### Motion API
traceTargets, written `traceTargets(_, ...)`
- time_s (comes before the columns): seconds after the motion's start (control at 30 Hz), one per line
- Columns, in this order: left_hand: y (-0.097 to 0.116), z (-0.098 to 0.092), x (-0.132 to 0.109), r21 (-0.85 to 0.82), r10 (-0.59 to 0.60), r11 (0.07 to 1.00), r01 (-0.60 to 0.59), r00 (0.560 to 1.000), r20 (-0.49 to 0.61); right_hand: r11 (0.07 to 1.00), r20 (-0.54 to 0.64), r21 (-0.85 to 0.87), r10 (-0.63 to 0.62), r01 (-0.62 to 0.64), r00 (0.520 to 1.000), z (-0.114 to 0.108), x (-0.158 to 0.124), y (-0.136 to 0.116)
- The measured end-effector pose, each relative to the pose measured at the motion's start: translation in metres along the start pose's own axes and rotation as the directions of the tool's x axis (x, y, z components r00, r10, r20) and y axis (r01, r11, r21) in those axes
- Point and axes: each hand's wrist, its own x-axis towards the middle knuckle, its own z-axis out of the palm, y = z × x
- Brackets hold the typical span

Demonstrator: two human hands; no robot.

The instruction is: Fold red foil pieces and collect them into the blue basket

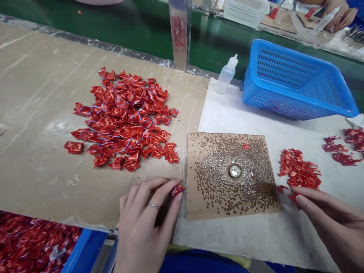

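My left hand (145, 223) rests at the near edge of the brown board, fingers pinched on one small red folded piece (176, 190). A big heap of the same red folded pieces (125, 119) lies beyond it on the board. My right hand (332, 223) lies at the near right with its fingertips closed on a red piece (292, 196) at the edge of a smaller red pile (298, 170). Between the hands sits a square cardboard pad (230, 174) speckled with glue dots, a shiny blob (235, 171) at its middle.
A blue plastic basket (295, 81) stands at the back right, a small squeeze bottle (226, 74) next to it. More red pieces lie at the far right (345, 148) and in a blue bin (34, 242) at lower left. Another person's hand (339, 15) works across the green belt.
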Motion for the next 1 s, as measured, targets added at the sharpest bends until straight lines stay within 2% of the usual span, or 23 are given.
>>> traceTargets(0.1,-0.006,0.002,-0.002,-0.049,0.043,0.998,-0.042,0.999,0.016,0.945,0.097,0.274,0.156,-0.177,0.983,0.019,0.012,-0.035)
traceTargets(0.2,-0.011,0.005,-0.007,-0.104,0.046,0.994,-0.045,0.999,0.008,0.879,0.199,0.408,0.178,-0.247,0.964,0.033,0.022,-0.056)
traceTargets(0.3,-0.015,0.011,-0.012,-0.129,0.032,0.991,-0.035,0.999,-0.020,0.878,0.232,0.411,0.160,-0.246,0.959,0.040,0.025,-0.064)
traceTargets(0.5,-0.012,0.015,-0.011,-0.055,0.005,0.998,-0.008,0.999,-0.050,0.927,0.223,0.315,0.135,-0.203,0.965,0.047,0.022,-0.066)
traceTargets(0.6,-0.010,0.014,-0.008,-0.063,0.007,0.998,-0.011,0.999,-0.051,0.952,0.209,0.280,0.061,-0.120,0.976,0.043,0.024,-0.068)
traceTargets(0.7,-0.014,0.012,-0.009,-0.095,-0.035,0.995,0.029,0.997,-0.066,0.985,0.177,0.155,-0.104,0.076,0.979,0.025,0.027,-0.065)
traceTargets(0.83,-0.021,0.012,-0.012,-0.091,-0.106,0.990,0.103,0.994,-0.034,0.932,0.225,-0.146,-0.296,0.332,0.928,-0.011,0.023,-0.045)
traceTargets(0.93,-0.022,0.014,-0.013,-0.072,-0.122,0.990,0.119,0.992,-0.036,0.868,0.321,-0.256,-0.340,0.426,0.884,-0.026,0.016,-0.024)
traceTargets(1.0,-0.021,0.016,-0.013,-0.047,-0.103,0.994,0.101,0.994,-0.029,0.851,0.350,-0.283,-0.338,0.442,0.874,-0.027,0.011,-0.013)
